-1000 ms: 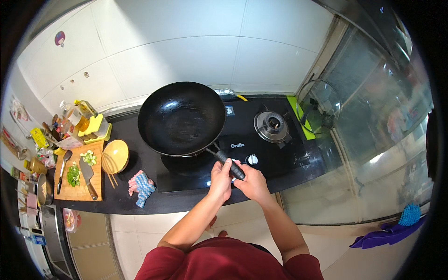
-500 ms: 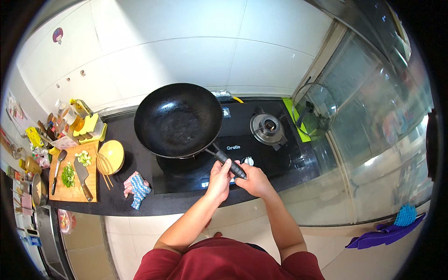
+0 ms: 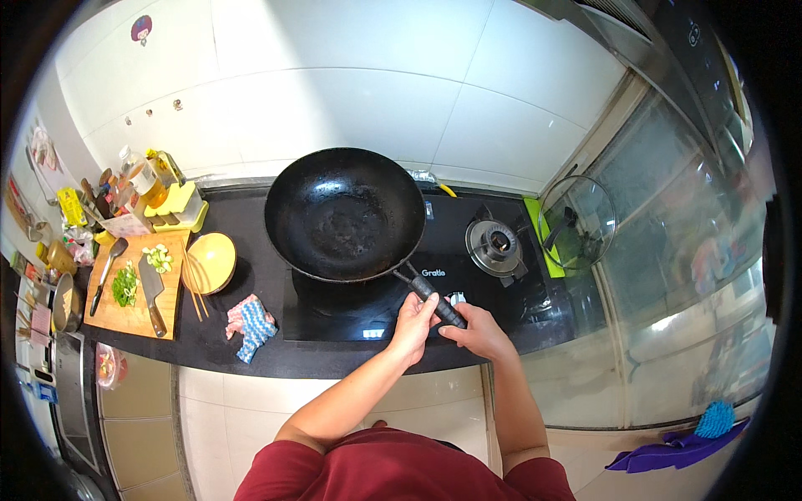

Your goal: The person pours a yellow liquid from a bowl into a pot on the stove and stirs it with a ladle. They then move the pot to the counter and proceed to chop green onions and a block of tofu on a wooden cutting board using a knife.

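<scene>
A large black wok (image 3: 345,213) is over the left part of the black gas hob (image 3: 334,313), its dark, glossy bowl facing up. Its straight black handle (image 3: 428,292) points toward me and to the right. My left hand (image 3: 413,327) is closed around the middle of this handle, thumb along its top. Close beside it, my right hand (image 3: 482,332) grips the handle's end. Whether the wok rests on the burner beneath cannot be made out, since the bowl hides it.
Left of the hob are a blue-and-pink cloth (image 3: 253,327), a yellow bowl (image 3: 213,260) with chopsticks (image 3: 195,284), and a cutting board (image 3: 167,313) bearing a cleaver (image 3: 153,292), spatula and chopped greens. A bare right burner (image 3: 494,247) and glass lid (image 3: 576,224) are to the right.
The whole view has shifted and turned slightly, so the wok and hands appear further right. Both hands keep their hold on the wok handle.
</scene>
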### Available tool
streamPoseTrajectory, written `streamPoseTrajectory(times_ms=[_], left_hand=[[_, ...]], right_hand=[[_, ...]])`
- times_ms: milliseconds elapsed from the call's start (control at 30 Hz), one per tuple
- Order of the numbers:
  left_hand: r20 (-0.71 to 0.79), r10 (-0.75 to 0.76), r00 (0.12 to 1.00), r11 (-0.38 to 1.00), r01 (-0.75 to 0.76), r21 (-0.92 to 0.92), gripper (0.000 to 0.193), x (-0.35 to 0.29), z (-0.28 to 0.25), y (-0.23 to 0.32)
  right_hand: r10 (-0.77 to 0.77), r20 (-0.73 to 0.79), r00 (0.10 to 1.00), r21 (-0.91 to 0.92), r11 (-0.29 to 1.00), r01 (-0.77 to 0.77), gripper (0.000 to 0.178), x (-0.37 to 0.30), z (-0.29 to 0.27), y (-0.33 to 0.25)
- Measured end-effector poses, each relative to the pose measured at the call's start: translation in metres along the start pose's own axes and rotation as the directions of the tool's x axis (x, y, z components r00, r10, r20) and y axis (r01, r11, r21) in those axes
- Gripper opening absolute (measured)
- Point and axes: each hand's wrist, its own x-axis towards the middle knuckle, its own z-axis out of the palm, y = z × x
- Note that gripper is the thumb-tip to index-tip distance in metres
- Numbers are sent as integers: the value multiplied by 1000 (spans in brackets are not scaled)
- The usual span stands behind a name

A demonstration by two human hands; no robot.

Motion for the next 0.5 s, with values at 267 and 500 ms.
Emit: streamPoseTrajectory(times_ms=[267,500], left_hand=[[-43,54,998,995,-51,80,20,-19,-13,1],[112,487,866,725,-472,502,15,-59,-28,51]], right_hand=[[-360,-282,889,-345,903,256,10,33,-48,-48],[-625,54,779,-748,492,446,7,178,-12,-107]])
